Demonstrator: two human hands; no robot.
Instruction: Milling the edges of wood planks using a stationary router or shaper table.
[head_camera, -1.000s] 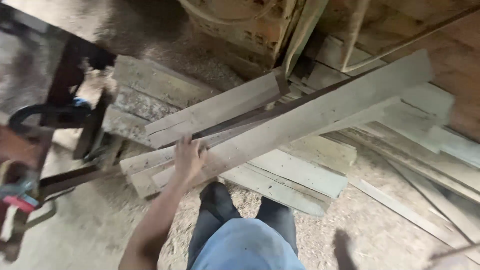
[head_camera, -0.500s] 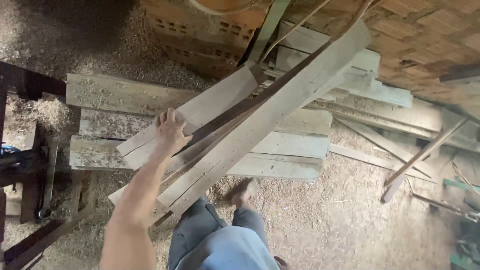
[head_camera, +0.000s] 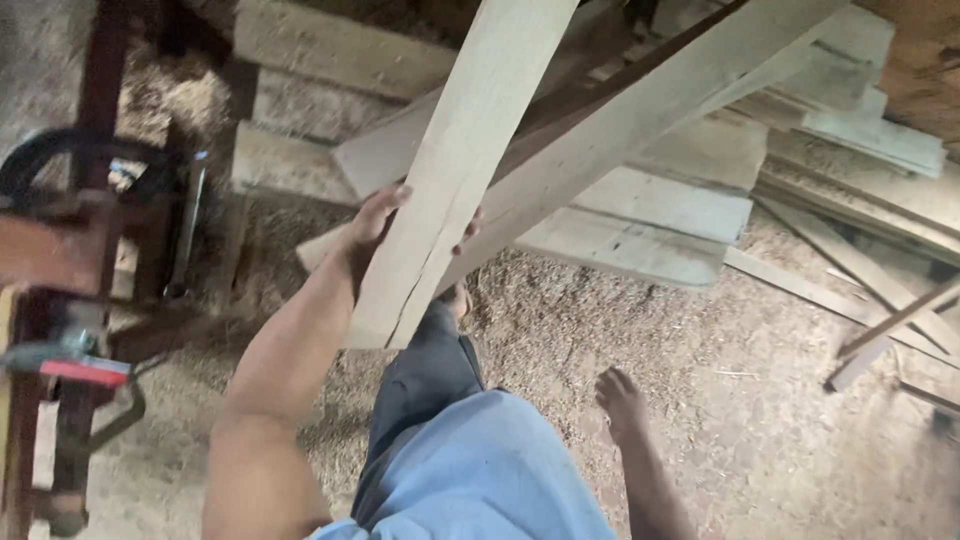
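Head view: my left hand (head_camera: 385, 215) wraps fingers around a pale wooden plank (head_camera: 455, 170), lifted clear and tilted over the stack of boards (head_camera: 640, 210). Right hand out of view. Sawdust floor (head_camera: 780, 420) below; red metal machine frame (head_camera: 90, 250) at left.

- The left hand (head_camera: 385, 225) is reaching forward from the lower left, its bare forearm stretching up across the view.
- Its fingers are wrapping around something from beneath; fingertips (head_camera: 470, 225) are peeking out on the far side, thumb lying along the near edge.
- The right hand is staying out of view.
- A bare foot (head_camera: 622, 400) is stepping forward, one trousered leg ahead.
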